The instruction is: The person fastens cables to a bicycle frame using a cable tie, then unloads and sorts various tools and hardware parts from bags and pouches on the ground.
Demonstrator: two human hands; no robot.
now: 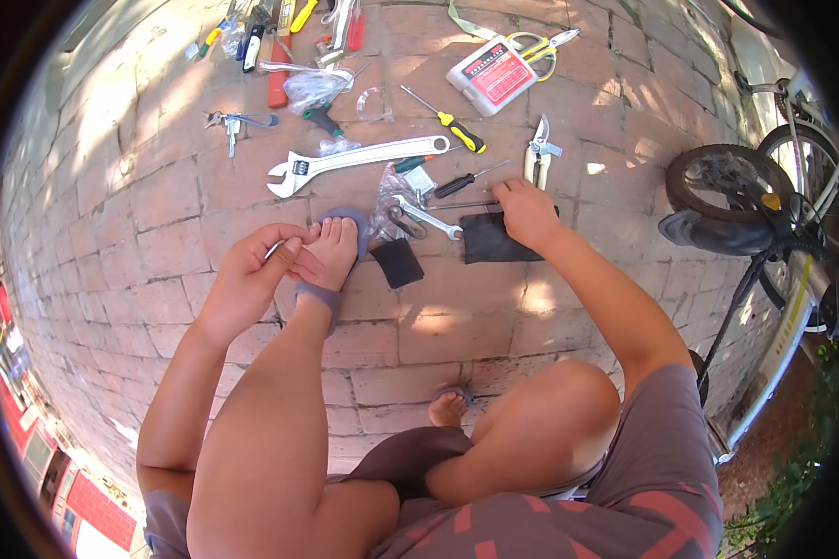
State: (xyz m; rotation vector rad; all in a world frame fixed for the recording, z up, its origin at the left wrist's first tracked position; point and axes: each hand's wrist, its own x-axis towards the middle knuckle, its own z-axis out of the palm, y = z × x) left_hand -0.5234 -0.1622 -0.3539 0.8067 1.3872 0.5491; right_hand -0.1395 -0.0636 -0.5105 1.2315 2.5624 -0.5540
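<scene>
My left hand (263, 268) is above my sandalled foot, its thumb and fingers pinched on a small, thin metallic piece that I cannot make out. On the right, my right hand (524, 212) reaches down with bent fingers at the top edge of a black cloth or pouch (487, 239), by the end of a thin metal rod (466, 204). Whether those fingers grip anything is hidden. Left of the pouch lie a small wrench (427, 218) and a black square piece (398, 265). White-handled pruning shears (540, 154) are just beyond my right hand.
Farther out lie a large adjustable wrench (359, 160), a yellow-black screwdriver (462, 133), a red-and-white box (496, 76), yellow scissors (542, 53) and pliers (235, 124). A bicycle wheel (678, 186) stands at the right. My feet are on the brick paving.
</scene>
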